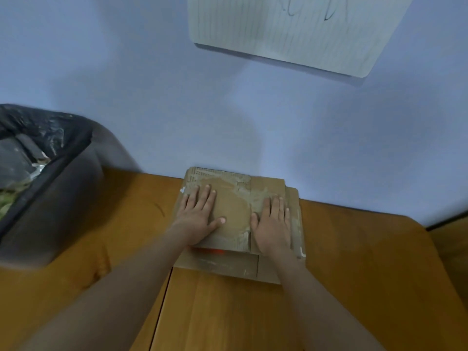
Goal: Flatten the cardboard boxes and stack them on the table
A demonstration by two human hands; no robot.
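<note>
Both of the person's hands lie flat on the top flattened brown cardboard box (231,211), fingers straight and spread, pressing down and gripping nothing. The left hand (200,216) covers the left part of that sheet and the right hand (273,222) the right part, thumbs pointing toward each other. This top sheet, scarred with torn tape residue, rests on a larger flattened brown cardboard piece (228,266) whose near edge and right edge stick out from under it; a strip of orange shows between the two at the near edge. The stack sits at the far edge of the orange-brown wooden table (354,262), touching or almost touching the pale blue wall (177,97). A dark bin lined with a black plastic bag (50,173) stands at the left, and a lined sheet of paper with scribbles (291,29) hangs on the wall above.

The step in hand appears to be pressing the top sheet flat. To do it well, the palms should bear down evenly, smoothing outward toward the edges, while squaring the sheet with the one beneath so the stack stays level
</note>
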